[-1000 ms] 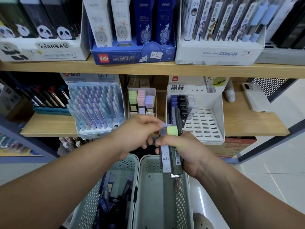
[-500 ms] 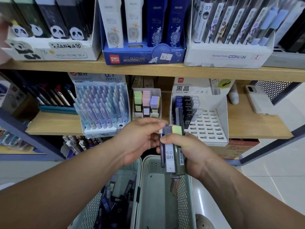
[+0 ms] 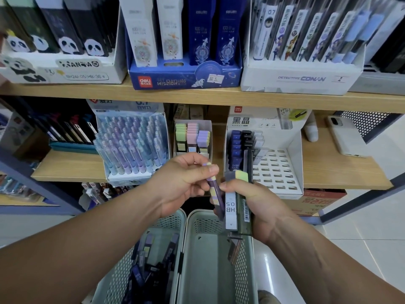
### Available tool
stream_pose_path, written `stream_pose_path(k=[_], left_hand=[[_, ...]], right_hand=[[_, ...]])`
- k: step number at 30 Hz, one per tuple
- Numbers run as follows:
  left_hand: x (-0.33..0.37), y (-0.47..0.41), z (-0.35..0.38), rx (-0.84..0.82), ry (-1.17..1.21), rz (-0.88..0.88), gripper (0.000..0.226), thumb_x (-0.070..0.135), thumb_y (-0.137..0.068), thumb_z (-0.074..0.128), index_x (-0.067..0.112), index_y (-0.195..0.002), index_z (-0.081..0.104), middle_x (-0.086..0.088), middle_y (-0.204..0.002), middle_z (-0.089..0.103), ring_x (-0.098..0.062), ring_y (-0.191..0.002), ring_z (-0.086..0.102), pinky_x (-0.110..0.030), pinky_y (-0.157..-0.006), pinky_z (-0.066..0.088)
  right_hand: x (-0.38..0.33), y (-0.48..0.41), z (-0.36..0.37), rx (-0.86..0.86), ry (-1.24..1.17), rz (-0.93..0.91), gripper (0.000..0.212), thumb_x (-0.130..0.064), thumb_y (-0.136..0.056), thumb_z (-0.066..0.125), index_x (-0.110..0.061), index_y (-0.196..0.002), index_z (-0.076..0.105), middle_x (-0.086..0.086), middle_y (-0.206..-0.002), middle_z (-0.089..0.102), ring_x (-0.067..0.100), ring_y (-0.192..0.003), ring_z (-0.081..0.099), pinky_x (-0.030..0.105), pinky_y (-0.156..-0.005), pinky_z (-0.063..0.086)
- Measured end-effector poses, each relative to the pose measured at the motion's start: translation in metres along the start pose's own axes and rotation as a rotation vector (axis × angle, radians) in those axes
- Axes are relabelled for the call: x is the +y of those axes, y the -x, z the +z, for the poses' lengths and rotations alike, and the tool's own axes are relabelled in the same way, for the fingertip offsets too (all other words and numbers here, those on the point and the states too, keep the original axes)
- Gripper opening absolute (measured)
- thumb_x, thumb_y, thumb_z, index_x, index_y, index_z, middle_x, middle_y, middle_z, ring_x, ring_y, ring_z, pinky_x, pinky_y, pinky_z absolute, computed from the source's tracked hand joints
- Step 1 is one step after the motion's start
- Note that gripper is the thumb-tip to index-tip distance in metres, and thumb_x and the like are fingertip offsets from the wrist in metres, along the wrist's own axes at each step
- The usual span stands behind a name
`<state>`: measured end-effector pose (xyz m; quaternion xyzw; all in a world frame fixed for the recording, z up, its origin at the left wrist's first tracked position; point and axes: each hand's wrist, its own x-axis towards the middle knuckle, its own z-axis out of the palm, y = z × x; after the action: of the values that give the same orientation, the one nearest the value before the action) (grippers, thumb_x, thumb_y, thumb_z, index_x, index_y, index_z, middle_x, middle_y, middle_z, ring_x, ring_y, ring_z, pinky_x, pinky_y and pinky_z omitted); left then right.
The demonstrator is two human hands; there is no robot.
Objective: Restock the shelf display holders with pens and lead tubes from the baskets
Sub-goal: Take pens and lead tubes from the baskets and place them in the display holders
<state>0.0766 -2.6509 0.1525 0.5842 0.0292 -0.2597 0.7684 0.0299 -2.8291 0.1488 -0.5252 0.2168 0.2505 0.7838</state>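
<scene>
Purple lead tube (image 3: pixel 212 184) sat pinched between thumb and fingers of your left hand (image 3: pixel 179 183); your right hand (image 3: pixel 263 205) gripped a tube bundle (image 3: pixel 231 210).

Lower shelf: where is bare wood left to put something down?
Bare wood on the lower shelf lies left of the pastel pen holder, and between the white lead holder and the phone. The middle, around the small pastel box, is crowded.

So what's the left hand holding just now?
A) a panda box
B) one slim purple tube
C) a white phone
B: the left hand pinches a single purple tube near its top, right beside the bundle of lead tubes that the right hand holds.
</scene>
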Motion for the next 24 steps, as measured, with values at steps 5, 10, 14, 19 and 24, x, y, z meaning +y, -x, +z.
stream_pose_path(k=[5,10,14,19,24], left_hand=[[0.009,-0.004,-0.007,0.019,0.026,0.065,0.015,0.018,-0.069,0.079,0.013,-0.077,0.067,-0.006,-0.064,0.066,-0.009,-0.047,0.058,-0.019,-0.044,0.049],[0.025,-0.005,-0.012,0.064,-0.141,0.187,0.014,0.010,-0.080,0.074,0.005,-0.093,0.069,-0.012,-0.067,0.069,-0.015,-0.052,0.065,-0.023,-0.050,0.055],[0.044,-0.016,-0.021,0.229,-0.487,0.424,0.011,0.001,-0.089,0.071,0.011,-0.092,0.069,-0.007,-0.073,0.072,-0.020,-0.060,0.071,-0.028,-0.058,0.059],[0.051,-0.036,-0.024,0.341,-0.758,0.521,0.019,0.008,-0.091,0.071,0.024,-0.082,0.065,0.004,-0.075,0.074,-0.012,-0.070,0.074,-0.038,-0.070,0.062],[0.045,-0.052,-0.015,0.397,-0.939,0.588,0.021,0.009,-0.092,0.065,0.027,-0.081,0.061,0.004,-0.080,0.073,-0.009,-0.072,0.073,-0.043,-0.074,0.061]], right_hand=[[-0.005,0.003,0.001,0.023,-0.022,0.010,0.032,-0.008,-0.076,0.075,0.002,-0.106,0.075,0.020,-0.086,0.071,0.029,-0.064,0.068,0.035,-0.056,0.059],[-0.004,0.006,0.001,0.068,0.007,-0.012,0.013,-0.007,-0.078,0.075,-0.003,-0.090,0.075,0.013,-0.071,0.068,0.023,-0.054,0.066,0.030,-0.049,0.055],[-0.004,0.006,-0.002,0.100,0.029,-0.027,0.010,-0.007,-0.077,0.078,-0.008,-0.084,0.071,0.010,-0.066,0.063,0.021,-0.051,0.063,0.031,-0.049,0.054],[-0.005,0.007,-0.001,0.080,0.033,-0.044,0.007,-0.006,-0.076,0.078,-0.012,-0.072,0.076,0.009,-0.064,0.066,0.022,-0.051,0.065,0.031,-0.049,0.054],[-0.006,0.006,-0.001,0.060,0.036,-0.058,0.008,-0.006,-0.075,0.080,-0.014,-0.077,0.077,0.008,-0.063,0.064,0.022,-0.051,0.064,0.031,-0.050,0.054]])
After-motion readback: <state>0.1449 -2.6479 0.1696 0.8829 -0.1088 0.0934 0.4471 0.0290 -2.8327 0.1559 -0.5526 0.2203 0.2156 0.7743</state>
